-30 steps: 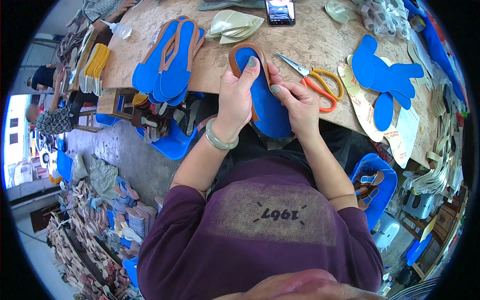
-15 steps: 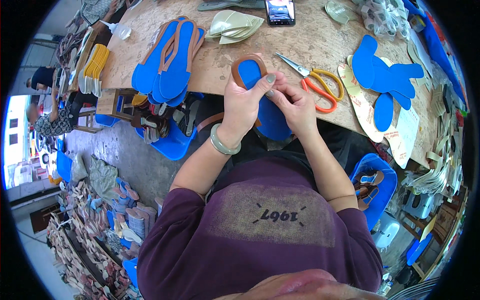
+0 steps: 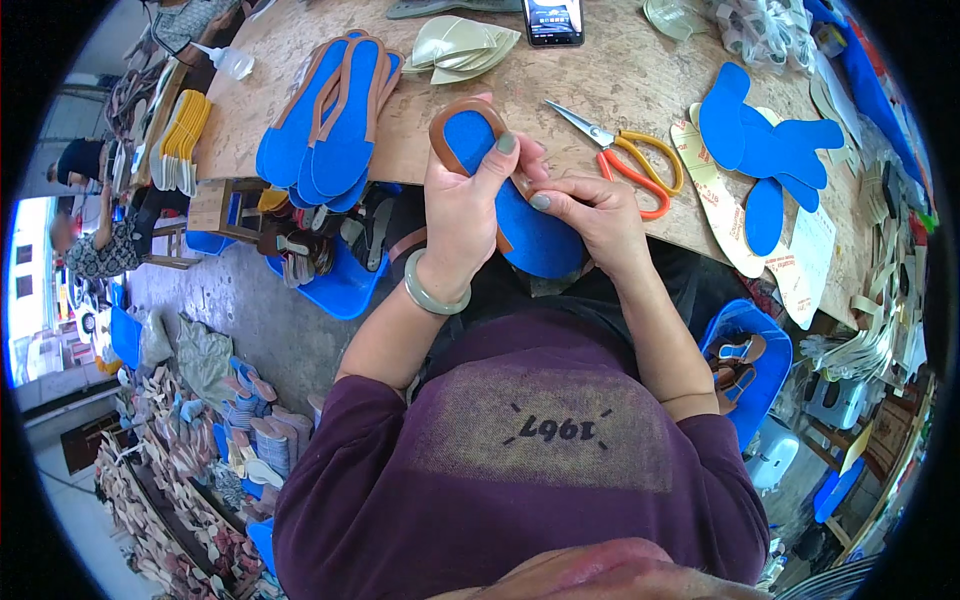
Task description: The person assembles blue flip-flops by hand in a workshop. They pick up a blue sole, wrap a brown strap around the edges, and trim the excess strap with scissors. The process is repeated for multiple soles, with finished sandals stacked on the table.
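Note:
Between my two hands is a blue insole (image 3: 538, 240) with a brown strip (image 3: 440, 128) running round its heel end and along its sides. My left hand (image 3: 470, 200) grips the insole near that end, thumb on top. On the other edge, my right hand (image 3: 590, 215) pinches the brown strip against the insole. Just beyond my right hand lie scissors (image 3: 625, 160) with orange and yellow handles, blades apart. A pile of brown-edged blue insoles (image 3: 345, 150) rests on the table to the left. Plain blue insoles (image 3: 765, 150) overlap on the right.
The wooden table (image 3: 420, 120) carries pale curved pieces (image 3: 460, 48), a phone (image 3: 553, 22), a squeeze bottle (image 3: 232, 62) and yellow-edged pieces (image 3: 180, 140). Blue bins (image 3: 745, 400) stand below on both sides. Two other people are at the left; one is at the far-left table edge.
Both hands stay on the insole. My left hand and the insole's heel end have shifted left, and my right fingers have spread somewhat along the strip.

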The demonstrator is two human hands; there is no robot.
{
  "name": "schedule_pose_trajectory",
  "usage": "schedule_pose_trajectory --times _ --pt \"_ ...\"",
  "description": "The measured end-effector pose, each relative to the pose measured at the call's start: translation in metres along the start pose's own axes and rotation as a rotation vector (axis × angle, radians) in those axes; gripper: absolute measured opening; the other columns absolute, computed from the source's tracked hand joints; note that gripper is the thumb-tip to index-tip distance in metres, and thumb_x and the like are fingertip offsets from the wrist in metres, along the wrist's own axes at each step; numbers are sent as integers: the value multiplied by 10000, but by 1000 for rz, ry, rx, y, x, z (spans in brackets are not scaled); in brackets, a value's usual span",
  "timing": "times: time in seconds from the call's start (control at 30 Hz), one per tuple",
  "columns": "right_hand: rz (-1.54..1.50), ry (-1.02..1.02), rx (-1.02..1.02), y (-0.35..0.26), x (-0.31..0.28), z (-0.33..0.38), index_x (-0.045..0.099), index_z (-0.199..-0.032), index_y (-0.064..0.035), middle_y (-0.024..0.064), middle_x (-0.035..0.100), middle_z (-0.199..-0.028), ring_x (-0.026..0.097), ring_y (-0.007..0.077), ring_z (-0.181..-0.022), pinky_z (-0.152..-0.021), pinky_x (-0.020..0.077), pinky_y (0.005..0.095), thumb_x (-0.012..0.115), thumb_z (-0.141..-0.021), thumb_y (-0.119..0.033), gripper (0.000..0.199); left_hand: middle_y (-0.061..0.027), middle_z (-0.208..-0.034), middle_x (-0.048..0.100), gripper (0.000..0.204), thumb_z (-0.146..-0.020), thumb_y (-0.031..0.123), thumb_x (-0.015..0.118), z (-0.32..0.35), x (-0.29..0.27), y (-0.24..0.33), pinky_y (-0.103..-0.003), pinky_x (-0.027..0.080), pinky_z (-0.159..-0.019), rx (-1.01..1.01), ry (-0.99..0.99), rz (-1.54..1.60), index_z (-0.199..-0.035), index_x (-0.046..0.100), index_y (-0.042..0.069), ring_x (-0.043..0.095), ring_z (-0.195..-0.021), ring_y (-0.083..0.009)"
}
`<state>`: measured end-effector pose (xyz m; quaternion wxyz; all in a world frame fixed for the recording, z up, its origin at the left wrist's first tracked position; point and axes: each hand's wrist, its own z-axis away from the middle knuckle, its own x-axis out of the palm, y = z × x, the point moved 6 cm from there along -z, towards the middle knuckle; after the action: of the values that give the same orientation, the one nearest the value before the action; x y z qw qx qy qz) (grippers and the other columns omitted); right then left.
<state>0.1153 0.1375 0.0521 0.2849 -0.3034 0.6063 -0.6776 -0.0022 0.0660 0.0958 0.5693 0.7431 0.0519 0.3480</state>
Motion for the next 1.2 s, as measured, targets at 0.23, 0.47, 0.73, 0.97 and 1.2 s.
schedule_pose_trajectory --times 0.23,0.47,0.73,0.97,1.2 --pt "358 -59 -402 -29 9 5 673 -871 1 48 627 -785 566 105 -711 -637 442 247 692 -818 -109 124 -135 -918 630 511 -924 122 593 -2 10 14 -264 517 -730 14 -155 -54 -1337 313 10 625 -783 -151" --pt "9 24 -307 -28 8 -16 694 -919 8 18 674 -862 586 71 -765 -682 480 237 682 -844 -129 157 -147 -1169 597 350 -905 132 614 10 -2 -26 -336 461 -934 21 -160 -48 -1204 521 -25 579 -1070 -209" --pt "-97 -39 3 -19 -10 -27 702 -1019 -14 58 701 -899 629 81 -834 -726 481 201 680 -859 -203 249 -140 -1058 643 229 -929 171 583 2 -15 -16 -331 532 -814 -50 35 140 -1059 593 -17 627 -959 -199" --pt "-182 72 -29 -2 -8 -13 715 -988 -17 45 698 -867 614 79 -805 -752 480 229 715 -825 -199 244 -136 -936 651 243 -933 174 577 5 -14 -16 -342 543 -785 -31 25 154 -1064 561 -30 654 -897 -225" --pt "-162 91 4 9 -10 -9 719 -986 -27 7 677 -803 591 59 -746 -677 471 198 714 -827 -196 232 -127 -893 640 260 -935 175 576 7 -15 -21 -360 544 -788 -31 68 189 -1081 548 -38 652 -901 -244"
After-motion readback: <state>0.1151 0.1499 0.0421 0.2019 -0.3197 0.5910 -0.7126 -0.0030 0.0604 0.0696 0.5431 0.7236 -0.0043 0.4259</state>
